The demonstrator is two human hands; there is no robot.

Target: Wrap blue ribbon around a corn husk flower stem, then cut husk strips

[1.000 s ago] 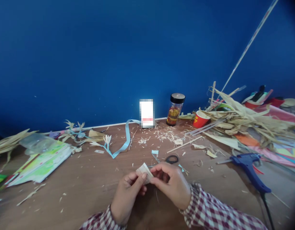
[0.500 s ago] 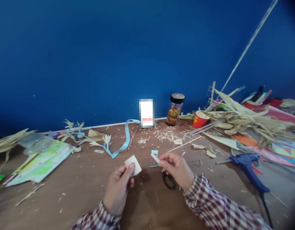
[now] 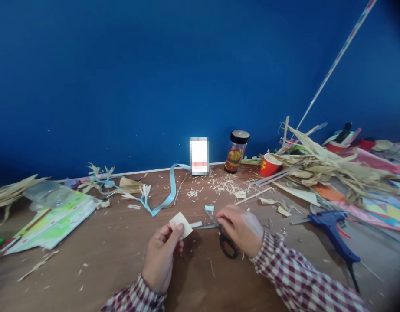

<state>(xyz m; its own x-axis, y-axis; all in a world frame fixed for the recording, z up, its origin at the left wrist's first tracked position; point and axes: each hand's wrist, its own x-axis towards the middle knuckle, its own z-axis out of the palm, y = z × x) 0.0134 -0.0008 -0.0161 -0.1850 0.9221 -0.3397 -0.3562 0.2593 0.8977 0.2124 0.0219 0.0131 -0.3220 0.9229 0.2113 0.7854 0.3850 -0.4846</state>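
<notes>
Parted left hand from right hand, a second ago joined on the husk piece. Left the piece pinched in left fingers alone. Released the pale strip pinched half a second ago, now flat beside the piece. Lowered right hand onto the scissors, black loops showing beneath.
</notes>
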